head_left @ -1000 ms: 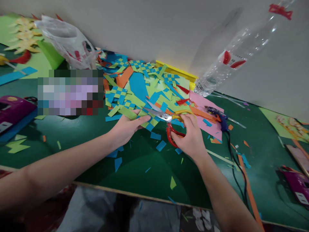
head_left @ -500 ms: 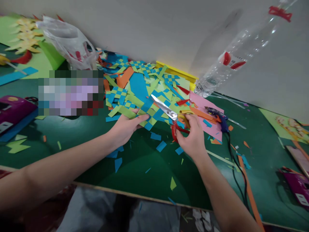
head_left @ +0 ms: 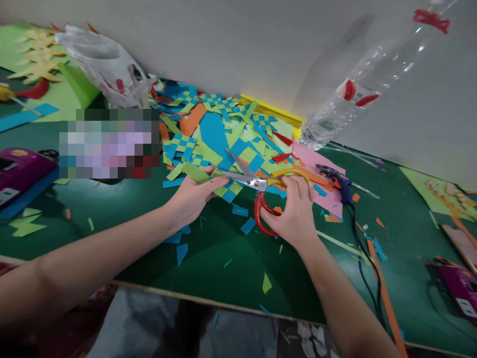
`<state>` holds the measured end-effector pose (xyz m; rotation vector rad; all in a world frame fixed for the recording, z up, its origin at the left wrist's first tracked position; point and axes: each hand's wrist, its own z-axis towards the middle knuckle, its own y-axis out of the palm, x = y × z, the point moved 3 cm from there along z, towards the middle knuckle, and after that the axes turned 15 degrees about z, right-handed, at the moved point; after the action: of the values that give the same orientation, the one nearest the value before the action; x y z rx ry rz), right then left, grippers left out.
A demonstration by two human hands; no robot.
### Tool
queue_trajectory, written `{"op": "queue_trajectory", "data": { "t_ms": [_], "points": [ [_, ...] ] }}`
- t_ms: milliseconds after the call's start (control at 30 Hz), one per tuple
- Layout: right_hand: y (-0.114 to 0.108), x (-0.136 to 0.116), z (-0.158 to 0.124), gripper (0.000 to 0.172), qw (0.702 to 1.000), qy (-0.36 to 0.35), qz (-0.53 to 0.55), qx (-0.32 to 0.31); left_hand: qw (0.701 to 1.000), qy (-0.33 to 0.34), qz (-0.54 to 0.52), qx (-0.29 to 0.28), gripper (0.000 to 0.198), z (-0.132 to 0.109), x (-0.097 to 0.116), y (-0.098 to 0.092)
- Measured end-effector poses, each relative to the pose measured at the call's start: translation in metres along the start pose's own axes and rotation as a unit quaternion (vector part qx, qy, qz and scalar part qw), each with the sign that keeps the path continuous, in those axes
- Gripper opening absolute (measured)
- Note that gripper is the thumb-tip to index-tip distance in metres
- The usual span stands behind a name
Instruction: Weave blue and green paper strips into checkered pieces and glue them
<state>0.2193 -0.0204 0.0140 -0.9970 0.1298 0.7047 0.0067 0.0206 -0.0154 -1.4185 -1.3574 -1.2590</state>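
Note:
My left hand (head_left: 194, 196) pinches a small woven mat of blue and green paper strips (head_left: 228, 186) at its left edge, just above the green table (head_left: 208, 258). My right hand (head_left: 292, 211) grips scissors with red and yellow handles (head_left: 261, 191). The blades are spread apart and reach into the mat's top edge. A heap of woven blue-green pieces and paper offcuts (head_left: 219, 132) lies right behind both hands.
A clear plastic bottle (head_left: 357, 92) leans against the wall at the back right. A blue glue gun (head_left: 341, 184) with a black cable lies right of my right hand. A plastic bag (head_left: 104, 64) sits back left, purple devices (head_left: 20, 169) at both table ends.
The scissors swung up and closed half a second ago, then came back down with the blades spread at the woven mat. My left hand stayed on the mat.

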Motion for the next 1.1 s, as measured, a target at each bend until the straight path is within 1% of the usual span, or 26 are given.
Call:
{"op": "queue_trajectory", "data": {
  "t_ms": [133, 300, 367, 500, 600, 767, 833, 967, 1100],
  "points": [
    [0.0021, 0.0011, 0.0002, 0.056, 1.000, 0.012, -0.002, -0.020, 1.000, 0.002, 0.011, -0.021, 0.019, -0.0014, 0.0000, 0.0011],
    [0.0032, 0.0031, -0.0006, 0.058, 0.999, 0.018, 0.009, -0.034, 0.999, -0.036, 0.006, 0.033, 0.027, -0.0004, -0.0050, 0.0000],
    [0.0033, 0.0029, -0.0010, 0.058, 0.999, 0.015, 0.007, -0.037, 0.998, -0.044, 0.002, 0.040, 0.031, 0.0001, -0.0068, 0.0004],
    [0.0031, 0.0024, -0.0008, 0.057, 0.999, 0.013, 0.009, -0.038, 0.998, -0.048, -0.001, 0.032, 0.032, -0.0001, -0.0066, 0.0011],
    [0.0022, 0.0021, -0.0001, 0.057, 0.999, 0.011, 0.013, -0.038, 0.999, -0.036, 0.007, 0.021, 0.027, -0.0012, -0.0037, 0.0011],
    [0.0011, 0.0027, 0.0006, 0.056, 0.999, 0.017, 0.018, -0.037, 1.000, -0.026, 0.008, 0.009, 0.027, -0.0023, -0.0019, 0.0019],
    [0.0014, 0.0033, 0.0006, 0.056, 0.999, 0.017, 0.025, -0.040, 1.000, -0.025, 0.010, 0.007, 0.026, -0.0021, -0.0022, 0.0023],
    [0.0013, 0.0044, 0.0006, 0.055, 0.998, 0.009, 0.046, -0.042, 0.999, -0.036, 0.006, 0.024, 0.027, -0.0012, -0.0046, 0.0003],
    [0.0005, 0.0049, 0.0006, 0.053, 0.997, 0.003, 0.065, -0.043, 1.000, -0.017, 0.006, 0.006, 0.027, 0.0000, -0.0059, -0.0009]
  ]
}}
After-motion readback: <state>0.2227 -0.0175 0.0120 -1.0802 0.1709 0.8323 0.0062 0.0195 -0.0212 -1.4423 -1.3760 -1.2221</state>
